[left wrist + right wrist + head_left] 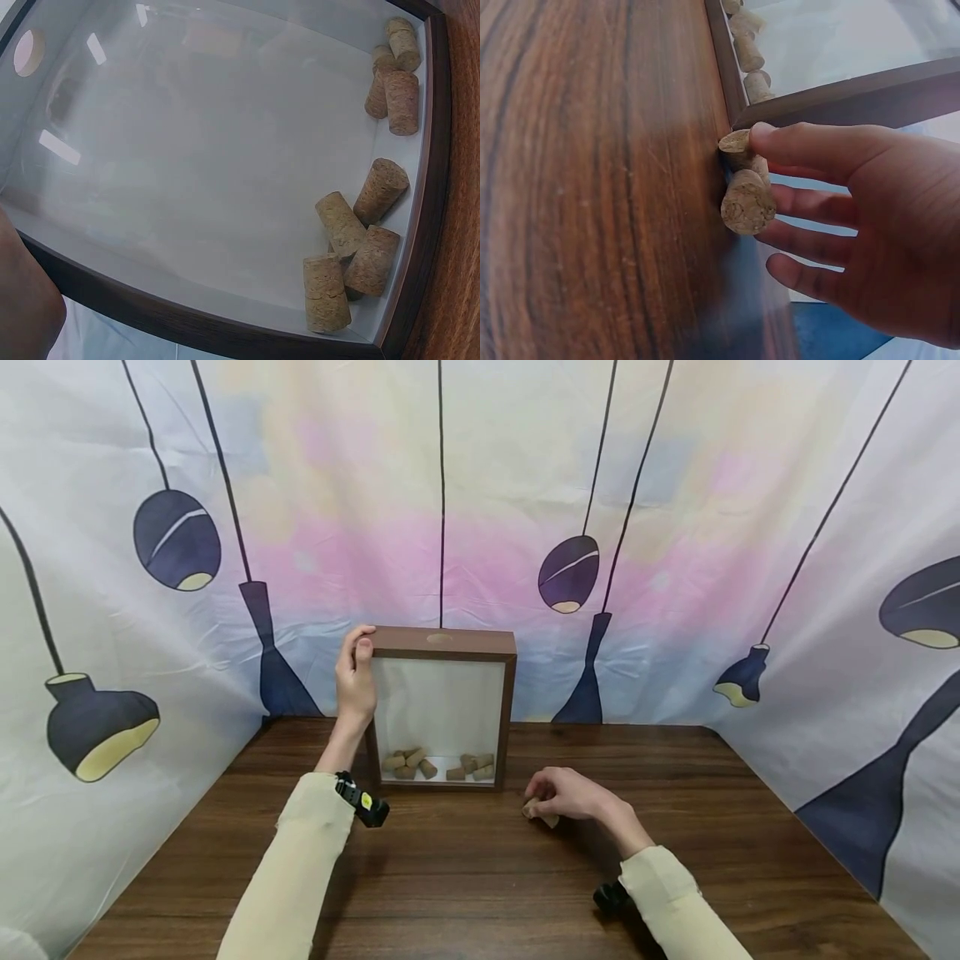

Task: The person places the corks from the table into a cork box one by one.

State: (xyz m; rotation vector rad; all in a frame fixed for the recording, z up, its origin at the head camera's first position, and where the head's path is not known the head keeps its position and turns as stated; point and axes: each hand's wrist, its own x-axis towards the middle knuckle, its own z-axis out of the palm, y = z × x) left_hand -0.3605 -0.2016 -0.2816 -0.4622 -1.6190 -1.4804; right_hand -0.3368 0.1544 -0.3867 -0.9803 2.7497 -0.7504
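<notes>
A brown-framed display box (pixel 438 710) with a clear front stands upright on the table. Several corks lie in it in two piles, the left corks (pixel 408 762) and the right corks (pixel 472 766). My left hand (pixel 355 681) grips the box's upper left corner, thumb on the front edge. Beside the box's lower right corner, my right hand (pixel 572 795) is low over the table. In the right wrist view its thumb and fingers pinch one cork (pixel 736 142), partly hidden. A second cork (pixel 748 206) lies against it, near the other fingers.
The dark wooden table (pixel 465 885) runs back to a cloth backdrop (pixel 480 552) printed with hanging lamps. In the box's top is a round hole (pixel 29 53). Wrist cameras sit on both forearms, the left camera (pixel 362 802) close to the box's lower left.
</notes>
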